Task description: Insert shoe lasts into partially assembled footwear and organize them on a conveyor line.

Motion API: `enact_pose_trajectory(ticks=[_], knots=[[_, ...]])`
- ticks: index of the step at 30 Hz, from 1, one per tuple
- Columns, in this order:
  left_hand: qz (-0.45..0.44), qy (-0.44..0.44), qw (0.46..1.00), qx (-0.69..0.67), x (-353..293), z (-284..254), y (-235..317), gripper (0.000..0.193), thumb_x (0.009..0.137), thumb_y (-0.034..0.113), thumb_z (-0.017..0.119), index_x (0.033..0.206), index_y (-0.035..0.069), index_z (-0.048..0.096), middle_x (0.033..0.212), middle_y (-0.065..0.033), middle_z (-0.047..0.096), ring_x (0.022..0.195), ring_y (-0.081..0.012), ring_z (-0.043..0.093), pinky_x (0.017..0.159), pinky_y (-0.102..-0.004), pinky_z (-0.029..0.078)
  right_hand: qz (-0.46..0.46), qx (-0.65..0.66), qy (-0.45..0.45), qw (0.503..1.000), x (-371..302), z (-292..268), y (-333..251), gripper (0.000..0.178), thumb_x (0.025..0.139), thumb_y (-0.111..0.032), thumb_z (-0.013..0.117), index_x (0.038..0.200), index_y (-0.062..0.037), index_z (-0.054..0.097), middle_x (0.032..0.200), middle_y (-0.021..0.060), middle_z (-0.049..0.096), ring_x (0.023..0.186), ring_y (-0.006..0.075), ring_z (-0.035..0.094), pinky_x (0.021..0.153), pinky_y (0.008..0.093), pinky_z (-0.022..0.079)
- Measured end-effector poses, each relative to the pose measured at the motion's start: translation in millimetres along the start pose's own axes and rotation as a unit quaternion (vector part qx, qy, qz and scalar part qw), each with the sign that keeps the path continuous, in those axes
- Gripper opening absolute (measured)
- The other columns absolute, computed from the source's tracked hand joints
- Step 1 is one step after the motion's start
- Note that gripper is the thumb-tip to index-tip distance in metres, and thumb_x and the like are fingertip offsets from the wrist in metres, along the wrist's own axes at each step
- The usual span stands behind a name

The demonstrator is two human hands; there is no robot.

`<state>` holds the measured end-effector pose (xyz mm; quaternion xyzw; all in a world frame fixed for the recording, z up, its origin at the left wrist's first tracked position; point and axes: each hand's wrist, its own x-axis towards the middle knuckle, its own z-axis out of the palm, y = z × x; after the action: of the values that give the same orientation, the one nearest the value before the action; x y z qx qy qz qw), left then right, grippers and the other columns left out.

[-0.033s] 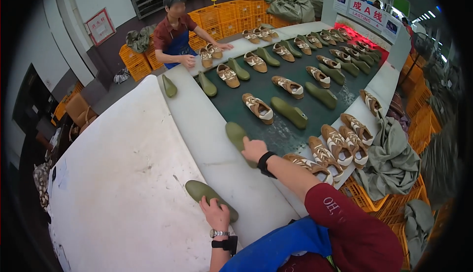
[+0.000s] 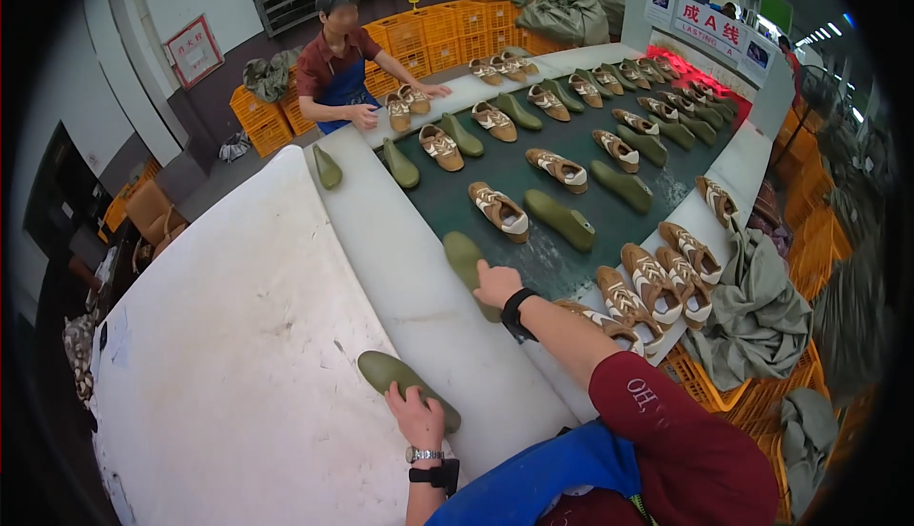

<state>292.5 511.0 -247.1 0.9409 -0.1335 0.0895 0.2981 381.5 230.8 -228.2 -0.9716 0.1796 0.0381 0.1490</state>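
My left hand (image 2: 419,416) lies over a green shoe last (image 2: 392,372) at the edge of the white sheet, its fingers curled on the near half. Farther off, my right hand (image 2: 497,284) grips a second green last (image 2: 463,252) where the pale ledge meets the dark green belt. The heel end of that last is partly covered by my hand. Just beyond it on the belt stand a brown sneaker with white stripes (image 2: 498,212) and another green last (image 2: 560,220). Several brown sneakers (image 2: 651,278) are lined up to the right of my right forearm.
A co-worker (image 2: 339,64) stands across the belt, both hands near a pair of sneakers (image 2: 407,105). More sneakers and lasts line the belt (image 2: 571,269) toward a red-lit opening (image 2: 700,74). Orange crates (image 2: 709,374) and grey-green cloth (image 2: 757,297) sit at the right.
My right hand and the last under it have shifted slightly to the right, onto the belt's near edge. My left hand and its last stay about where they were.
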Motion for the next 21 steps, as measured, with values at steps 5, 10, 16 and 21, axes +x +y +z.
enact_pose_trajectory(ticks=[5, 10, 16, 21], knots=[[0.001, -0.015, 1.0, 0.012, 1.4, -1.1, 5.9, 0.019, 0.069, 0.006, 0.052, 0.087, 0.001, 0.052, 0.12, -0.0281, 0.039, 0.113, -0.0435, 0.036, 0.092, -0.0463, 0.036, 0.021, -0.033, -0.093, 0.995, 8.3, 19.4, 43.9, 0.047, 0.074, -0.016, 0.059, 0.115, -0.0012, 0.041, 0.085, 0.0193, 0.063, 0.083, 0.0321, 0.062, 0.071, 0.0419, 0.049], [0.01, -0.036, 0.999, -0.021, 5.8, 4.8, 8.5, 0.019, 0.07, 0.004, 0.05, 0.088, 0.0, 0.051, 0.123, -0.0294, 0.035, 0.114, -0.0449, 0.035, 0.093, -0.0484, 0.034, 0.011, 0.026, -0.025, 0.999, 4.8, 25.0, 57.0, 0.053, 0.076, -0.01, 0.051, 0.128, -0.0119, 0.035, 0.096, 0.018, 0.061, 0.092, 0.0354, 0.057, 0.074, 0.0445, 0.046], [0.032, -0.062, 0.998, -0.002, 4.9, 4.5, 2.6, 0.019, 0.071, 0.005, 0.05, 0.09, -0.002, 0.05, 0.123, -0.0319, 0.035, 0.112, -0.0448, 0.036, 0.096, -0.0459, 0.031, -0.072, 0.11, 0.164, 0.978, -58.1, 26.5, -30.7, 0.059, 0.072, -0.007, 0.051, 0.129, -0.0162, 0.039, 0.119, 0.0143, 0.045, 0.111, 0.0343, 0.042, 0.084, 0.0498, 0.037], [0.043, -0.094, 0.995, -0.017, 5.7, 7.4, -15.7, 0.021, 0.071, 0.005, 0.05, 0.091, -0.002, 0.049, 0.123, -0.0338, 0.034, 0.114, -0.0458, 0.035, 0.097, -0.047, 0.029, -0.249, 0.128, -0.042, 0.959, -180.9, -69.3, -9.2, 0.021, 0.068, -0.014, 0.062, 0.087, -0.0063, 0.056, 0.085, 0.0133, 0.059, 0.078, 0.0329, 0.059, 0.065, 0.0439, 0.048]])
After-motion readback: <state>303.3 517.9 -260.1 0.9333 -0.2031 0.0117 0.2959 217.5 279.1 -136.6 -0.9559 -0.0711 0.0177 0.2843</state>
